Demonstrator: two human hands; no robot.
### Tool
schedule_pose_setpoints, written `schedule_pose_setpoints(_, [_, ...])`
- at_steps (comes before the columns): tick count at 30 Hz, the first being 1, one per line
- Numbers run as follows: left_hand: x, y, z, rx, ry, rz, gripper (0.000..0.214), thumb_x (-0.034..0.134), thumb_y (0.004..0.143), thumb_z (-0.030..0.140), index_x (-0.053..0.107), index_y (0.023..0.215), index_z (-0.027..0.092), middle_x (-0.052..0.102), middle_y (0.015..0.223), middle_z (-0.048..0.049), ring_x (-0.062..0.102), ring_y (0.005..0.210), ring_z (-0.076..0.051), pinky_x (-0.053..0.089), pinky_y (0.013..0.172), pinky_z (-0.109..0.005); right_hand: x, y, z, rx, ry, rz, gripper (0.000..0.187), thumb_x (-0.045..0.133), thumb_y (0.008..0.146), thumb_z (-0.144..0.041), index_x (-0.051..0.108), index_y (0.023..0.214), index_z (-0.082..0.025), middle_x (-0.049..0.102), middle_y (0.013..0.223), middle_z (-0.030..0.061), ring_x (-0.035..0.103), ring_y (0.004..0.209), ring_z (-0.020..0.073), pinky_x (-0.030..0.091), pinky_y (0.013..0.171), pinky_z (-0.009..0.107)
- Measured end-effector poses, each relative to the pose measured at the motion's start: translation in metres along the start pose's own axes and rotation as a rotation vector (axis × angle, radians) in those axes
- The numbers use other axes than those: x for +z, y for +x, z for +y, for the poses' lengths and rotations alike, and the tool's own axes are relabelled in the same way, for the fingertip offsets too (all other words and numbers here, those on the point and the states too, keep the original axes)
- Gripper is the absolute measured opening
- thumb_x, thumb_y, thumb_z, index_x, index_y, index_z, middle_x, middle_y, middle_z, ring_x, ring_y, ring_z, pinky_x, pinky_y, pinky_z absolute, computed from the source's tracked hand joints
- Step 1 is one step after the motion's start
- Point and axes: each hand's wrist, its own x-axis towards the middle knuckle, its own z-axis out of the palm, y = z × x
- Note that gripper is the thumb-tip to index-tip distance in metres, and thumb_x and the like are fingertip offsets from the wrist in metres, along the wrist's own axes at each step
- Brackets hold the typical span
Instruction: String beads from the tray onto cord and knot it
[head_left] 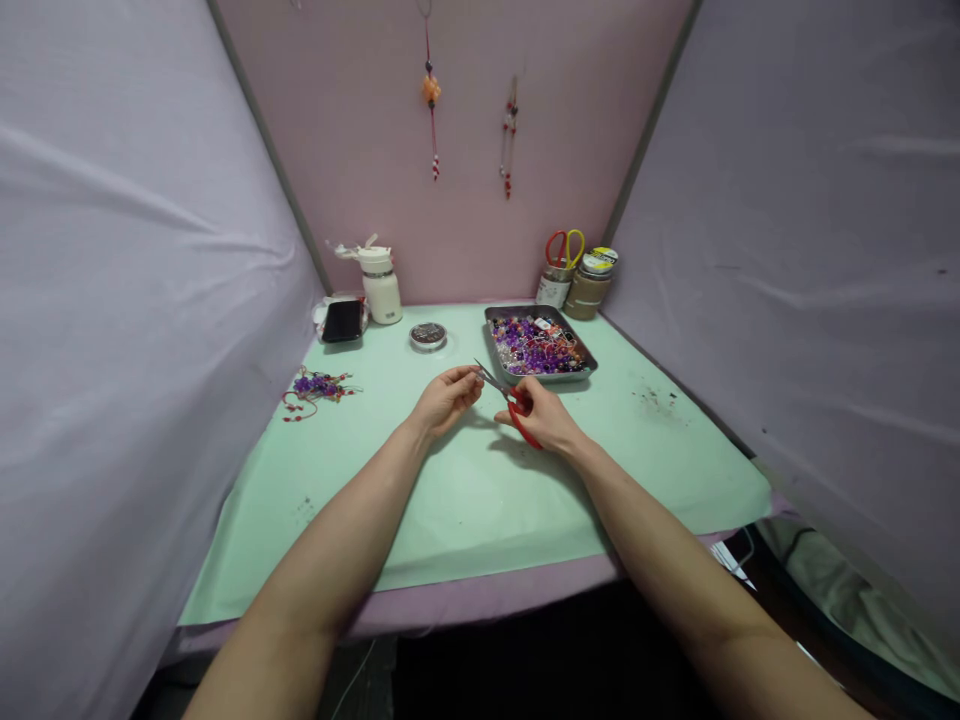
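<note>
Red-handled scissors (pixel 520 422) are in my right hand (pixel 549 414), its fingers around the handles. Their narrow blades point up and to the left, with the tips close to the fingertips of my left hand (pixel 445 398). That left hand is closed in a pinch above the green tabletop. Whatever lies between its fingers is too small to name. Just beyond the hands sits a metal tray (pixel 594 368) heaped with purple, red and pale beads (pixel 529 345).
A bundle of beaded cords (pixel 321 386) lies at the left. Behind it are a phone (pixel 343 321), a cream bottle (pixel 383 292) and a small round tin (pixel 428 336). Two jars (pixel 589 292) (pixel 553 288), one holding more scissors (pixel 565 248), stand at the back right. Beaded strings (pixel 431 92) hang behind.
</note>
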Motion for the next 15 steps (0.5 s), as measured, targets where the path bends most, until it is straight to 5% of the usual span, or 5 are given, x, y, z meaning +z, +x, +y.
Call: schedule_pose_setpoints(15, [-0.0013,0.0007,-0.0046,-0.035,0.132,-0.025,0.025,0.081,0.062,0.022,0.066,0.079,0.01,0.065,0.072,-0.0028,0.059,0.07,-0.009,0.046,0.073,-0.024,-0.002,0.0007,0.0008,0.013,-0.171,0.006,0.035,0.063,0.071,-0.05,0.041,0.074,-0.023,0.053,0.061,-0.0038,0.043,0.055,0.0134,0.029,0.053,0.025])
